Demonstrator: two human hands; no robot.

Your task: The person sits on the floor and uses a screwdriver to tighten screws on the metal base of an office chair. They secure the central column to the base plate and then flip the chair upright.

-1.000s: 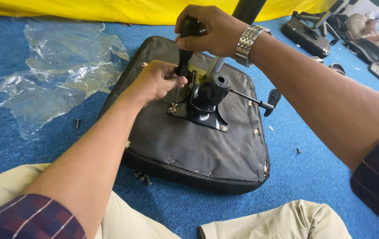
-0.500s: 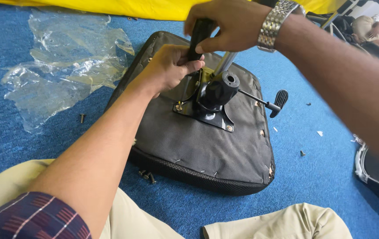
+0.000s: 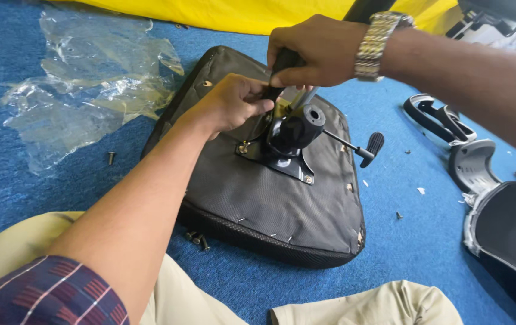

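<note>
A blue carpeted floor [image 3: 59, 198] is carrying everything here, and the landmark on it is an upturned dark grey seat cushion [image 3: 258, 198], lying flat with its underside facing up. Beyond the cushion a yellow sheet [image 3: 234, 15] is running along the far edge of the carpet. To the right of the cushion, well apart from it, a black chair back [image 3: 511, 235] is lying near a curved grey armrest piece [image 3: 472, 165]. To the left of the cushion a crumpled clear plastic wrap [image 3: 83, 96] is spreading over the carpet.

On the middle of the cushion a black metal seat mechanism [image 3: 288, 141] is sitting on its plate, with a lever [image 3: 360, 147] sticking out toward the cushion's right edge.

The right hand [image 3: 315, 51], a metal watch on its wrist, is hovering above the mechanism with its grip clamped on a black tool handle [image 3: 279, 69] that is standing upright over the plate. The left hand [image 3: 228, 105] is reaching in from the cushion's near left side, its grip closed around the lower part of the same handle, just under the right hand.

A single screw [image 3: 111, 157] is lying on the carpet left of the cushion, and a few more small screws [image 3: 198, 239] are lying against the cushion's near edge.
</note>
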